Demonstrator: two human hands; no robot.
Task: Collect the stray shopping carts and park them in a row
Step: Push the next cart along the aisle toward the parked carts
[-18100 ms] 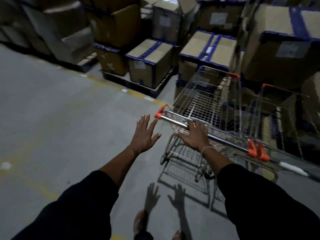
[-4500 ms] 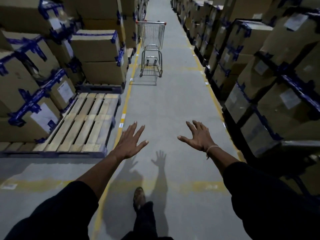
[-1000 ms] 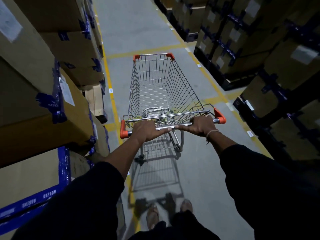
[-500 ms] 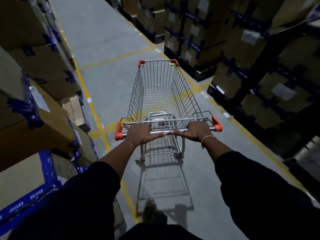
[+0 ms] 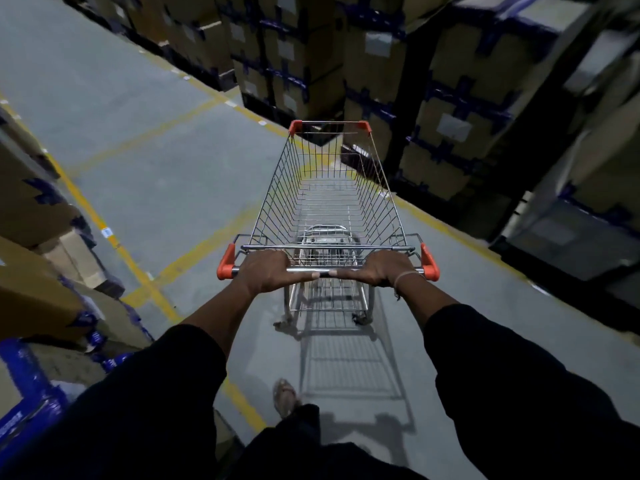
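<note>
- Shopping cart: a wire-basket trolley with orange corner caps stands on the grey floor in an aisle, its front end close to stacked boxes on the right.
- Left hand: its grip is closed, fingers curled over the handle bar near the left orange end.
- Right hand: likewise wrapped round the bar near the right end, a thin band on the wrist.
- Yellow lines cross the floor; more boxes flank the left.
- One foot shows below, behind the cart.
</note>
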